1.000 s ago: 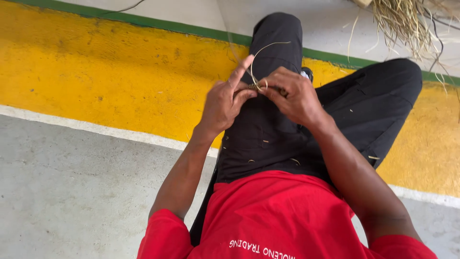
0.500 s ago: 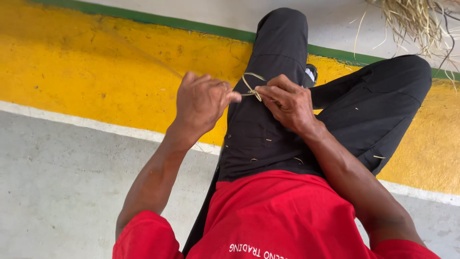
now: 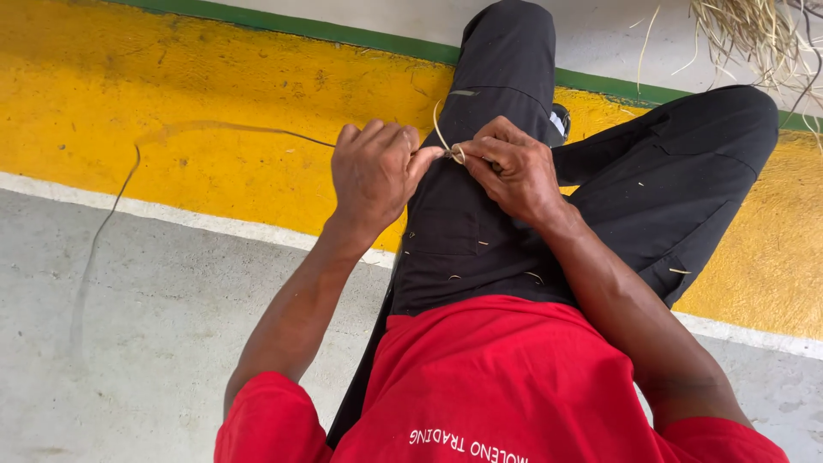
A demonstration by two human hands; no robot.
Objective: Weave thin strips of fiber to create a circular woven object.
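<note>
Bright, even daylight fills the scene, with soft, faint shadows. The yellow floor band (image 3: 214,111) is vividly lit without glare. Focus is sharp in the middle; the far-right straw pile (image 3: 754,34) looks slightly soft.

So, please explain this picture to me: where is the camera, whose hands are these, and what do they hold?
The camera sits on the person's head and looks down, so you see their own body from above: a red shirt and black trousers, with the legs stretched over the floor. There is no machine, only two bare hands. The left hand and the right hand meet above the lap and pinch a thin dry straw strand between the fingertips. A long part of the strand runs away to the left, in the air above the floor. The floor has a yellow band, a green line and a grey part. At the top right lies a bundle of dry straw.
</note>
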